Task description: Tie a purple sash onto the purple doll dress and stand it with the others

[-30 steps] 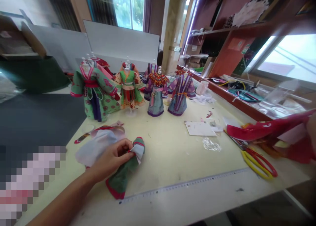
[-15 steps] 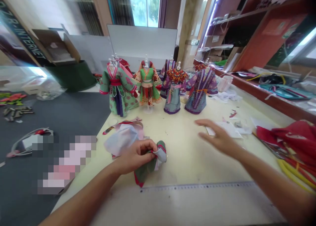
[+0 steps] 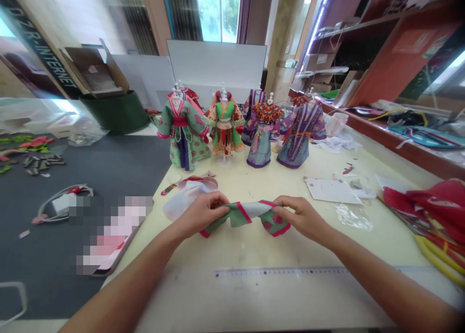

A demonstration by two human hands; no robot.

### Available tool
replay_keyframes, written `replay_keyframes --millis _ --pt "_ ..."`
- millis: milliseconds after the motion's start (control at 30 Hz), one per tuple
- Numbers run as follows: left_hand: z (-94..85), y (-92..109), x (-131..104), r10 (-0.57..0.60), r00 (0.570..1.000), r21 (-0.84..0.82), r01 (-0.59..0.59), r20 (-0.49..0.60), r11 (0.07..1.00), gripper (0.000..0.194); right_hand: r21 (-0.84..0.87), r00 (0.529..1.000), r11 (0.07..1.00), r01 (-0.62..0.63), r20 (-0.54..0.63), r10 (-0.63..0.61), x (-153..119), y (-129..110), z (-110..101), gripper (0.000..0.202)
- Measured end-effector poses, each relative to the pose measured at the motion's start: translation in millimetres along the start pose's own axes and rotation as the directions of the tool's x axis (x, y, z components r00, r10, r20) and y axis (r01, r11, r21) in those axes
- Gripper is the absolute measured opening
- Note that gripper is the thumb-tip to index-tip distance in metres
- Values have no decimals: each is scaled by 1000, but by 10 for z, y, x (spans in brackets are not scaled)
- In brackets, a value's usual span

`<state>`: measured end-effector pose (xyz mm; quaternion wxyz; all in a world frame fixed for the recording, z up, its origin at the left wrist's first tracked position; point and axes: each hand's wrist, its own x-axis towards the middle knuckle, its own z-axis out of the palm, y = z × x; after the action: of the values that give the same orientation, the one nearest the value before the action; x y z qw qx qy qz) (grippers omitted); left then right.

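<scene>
A small green garment (image 3: 240, 215) with red trim and a pale lining is stretched between my two hands over the cream table (image 3: 254, 304). My left hand (image 3: 205, 212) pinches its left end. At the right end, beside a flap with pink flowers, my right hand (image 3: 300, 214) has its fingers closed on the cloth. Pale blue-white fabric (image 3: 181, 199) lies just behind my left hand. A clear ruler (image 3: 286, 272) lies flat nearer to me than the garment.
Small dressed forms stand at the back, among them a green robe (image 3: 181, 129) and a purple robe (image 3: 300, 134). A white card (image 3: 332, 190) and clear plastic (image 3: 354, 216) lie to the right, near red cloth (image 3: 432, 202). A coiled cable (image 3: 65, 204) rests at left.
My right hand has moved left and down from above the table and taken hold of the garment. The garment, bunched at my left hand before, is now spread sideways.
</scene>
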<state>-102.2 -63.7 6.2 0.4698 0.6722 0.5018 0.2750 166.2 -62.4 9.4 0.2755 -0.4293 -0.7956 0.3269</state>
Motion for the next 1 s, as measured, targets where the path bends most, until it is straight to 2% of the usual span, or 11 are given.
replay_keyframes --millis 67,133,233,367,433,567,633,733,800,900,1000 --pt "2 59 -5 39 997 32 -37 -66 999 21 -219 975 959 180 -92 -204 -37 -41 -61 18" --pt "-13 143 -44 132 986 82 -124 -103 989 26 -440 892 840 318 -163 -422 -104 -129 -121 18" --pt "-48 250 -152 270 963 207 -260 -21 943 30 -629 785 670 394 -148 -601 -293 -272 -125 20" --pt "-13 241 -316 248 937 381 -328 245 864 33 -530 874 726 438 65 -481 -645 -285 147 12" --pt "56 167 -408 221 930 444 -337 293 830 32 -472 904 773 424 171 -392 -803 -213 333 16" --pt "254 -12 -657 295 951 524 -296 88 799 17 -458 911 787 412 201 -360 -992 -83 555 21" --pt "371 -62 -791 385 923 547 -324 4 772 18 -443 908 793 418 180 -378 -1021 -67 574 23" --pt "559 -63 -920 541 841 585 -437 -3 683 18 -410 905 807 424 149 -400 -1026 -97 560 22" --pt "680 -43 -932 570 821 614 -447 -6 650 22 -389 907 821 419 131 -401 -1025 -132 556 20" --pt "829 -52 -862 457 889 656 -341 -7 674 28 -347 913 846 405 105 -394 -1031 -180 567 18" --pt "909 -113 -784 340 940 670 -247 -9 700 12 -301 929 880 367 83 -359 -1046 -204 571 15"
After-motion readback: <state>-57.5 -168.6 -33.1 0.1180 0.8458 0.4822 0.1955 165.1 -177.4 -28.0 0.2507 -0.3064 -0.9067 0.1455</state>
